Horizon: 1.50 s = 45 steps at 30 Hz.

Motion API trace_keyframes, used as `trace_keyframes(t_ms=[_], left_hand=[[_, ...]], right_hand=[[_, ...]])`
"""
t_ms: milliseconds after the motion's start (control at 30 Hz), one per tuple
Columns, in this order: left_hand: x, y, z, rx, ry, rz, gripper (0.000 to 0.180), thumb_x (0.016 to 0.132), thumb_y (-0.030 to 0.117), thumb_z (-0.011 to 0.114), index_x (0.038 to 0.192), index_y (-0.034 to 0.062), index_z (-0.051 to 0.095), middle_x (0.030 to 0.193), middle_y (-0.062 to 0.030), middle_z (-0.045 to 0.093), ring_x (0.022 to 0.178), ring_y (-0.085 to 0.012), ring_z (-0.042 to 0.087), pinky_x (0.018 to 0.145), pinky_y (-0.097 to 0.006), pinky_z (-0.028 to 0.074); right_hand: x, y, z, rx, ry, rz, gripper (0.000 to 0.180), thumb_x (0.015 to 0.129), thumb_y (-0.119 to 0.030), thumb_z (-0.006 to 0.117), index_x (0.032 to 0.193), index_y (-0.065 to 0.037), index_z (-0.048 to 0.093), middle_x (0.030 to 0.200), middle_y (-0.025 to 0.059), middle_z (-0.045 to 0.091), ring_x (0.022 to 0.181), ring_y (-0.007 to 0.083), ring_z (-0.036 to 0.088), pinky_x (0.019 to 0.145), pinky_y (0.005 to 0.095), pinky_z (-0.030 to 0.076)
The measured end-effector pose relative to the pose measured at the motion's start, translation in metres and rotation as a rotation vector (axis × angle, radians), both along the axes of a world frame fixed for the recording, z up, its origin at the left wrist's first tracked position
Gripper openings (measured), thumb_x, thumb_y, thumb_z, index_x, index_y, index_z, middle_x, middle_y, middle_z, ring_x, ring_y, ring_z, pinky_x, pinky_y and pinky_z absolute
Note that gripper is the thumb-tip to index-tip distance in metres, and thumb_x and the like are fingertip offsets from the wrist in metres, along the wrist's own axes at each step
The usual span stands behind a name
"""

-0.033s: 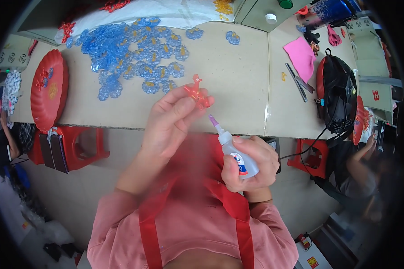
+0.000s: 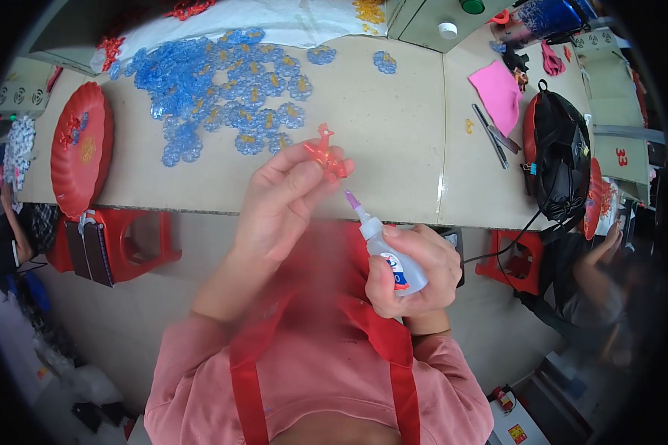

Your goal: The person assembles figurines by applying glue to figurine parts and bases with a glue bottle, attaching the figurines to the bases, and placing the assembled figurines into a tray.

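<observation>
My left hand (image 2: pixel 282 204) is raised over the table's near edge, pinching a small red see-through plastic figure (image 2: pixel 325 152) between thumb and fingertips. My right hand (image 2: pixel 419 271) grips a small white glue bottle (image 2: pixel 384 248) with a purple nozzle. The nozzle points up and to the left, and its tip sits just below the red figure, close to it but apart. Both hands are in front of my chest, above my pink sleeves and red apron straps.
A beige table (image 2: pixel 378 126) bears a heap of blue see-through flower pieces (image 2: pixel 215 89), a red plate (image 2: pixel 78 148), a pink sheet (image 2: pixel 501 93) and a black bag (image 2: pixel 564 156). A red stool (image 2: pixel 137 241) stands below. Another person's arm (image 2: pixel 594 271) is at the right.
</observation>
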<state>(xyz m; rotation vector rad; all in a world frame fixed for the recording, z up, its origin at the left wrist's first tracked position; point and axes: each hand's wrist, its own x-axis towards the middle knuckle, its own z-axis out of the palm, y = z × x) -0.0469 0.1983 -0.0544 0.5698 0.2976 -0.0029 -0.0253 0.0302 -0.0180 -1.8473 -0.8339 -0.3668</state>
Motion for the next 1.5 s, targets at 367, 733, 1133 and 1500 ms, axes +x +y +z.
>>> trace_keyframes(t_ms=[367,733,1133,1500], left_hand=[[-0.0017,-0.0026,0.0009,0.022,-0.004,0.017,0.023,0.085,0.002,0.049,0.107,-0.0018,0.050,0.110,-0.0172,0.053,0.105,-0.0298,0.053,0.084,-0.030,0.050],[-0.0006,-0.0031,0.0003,0.029,0.010,0.010,0.023,0.085,0.001,0.049,0.108,-0.0014,0.050,0.110,-0.0176,0.053,0.105,-0.0298,0.053,0.082,-0.029,0.051],[0.0017,-0.0007,-0.0030,-0.185,0.058,-0.052,0.025,0.087,0.011,0.051,0.107,-0.0039,0.049,0.105,-0.0127,0.055,0.105,-0.0240,0.053,0.089,-0.026,0.046],[0.0013,-0.0017,-0.0003,-0.162,0.056,-0.062,0.021,0.087,0.010,0.051,0.102,-0.0027,0.052,0.103,-0.0114,0.057,0.104,-0.0231,0.054,0.089,-0.026,0.046]], right_hand=[[-0.0004,-0.0017,0.0027,-0.041,0.010,0.023,0.035,0.057,0.001,0.066,0.091,0.000,0.056,0.065,0.0082,0.059,0.048,0.0188,0.055,0.044,0.0250,0.044],[0.0027,-0.0010,0.0023,-0.025,0.015,0.036,0.034,0.057,0.002,0.065,0.090,0.001,0.056,0.065,0.0092,0.060,0.051,0.0198,0.058,0.047,0.0251,0.046],[0.0008,-0.0057,0.0031,-0.030,0.018,-0.012,0.034,0.058,0.001,0.064,0.091,0.001,0.056,0.068,0.0111,0.061,0.052,0.0195,0.059,0.047,0.0249,0.046],[0.0026,-0.0041,0.0016,-0.037,-0.003,-0.018,0.034,0.058,0.002,0.065,0.091,0.001,0.056,0.069,0.0099,0.061,0.052,0.0201,0.059,0.047,0.0251,0.046]])
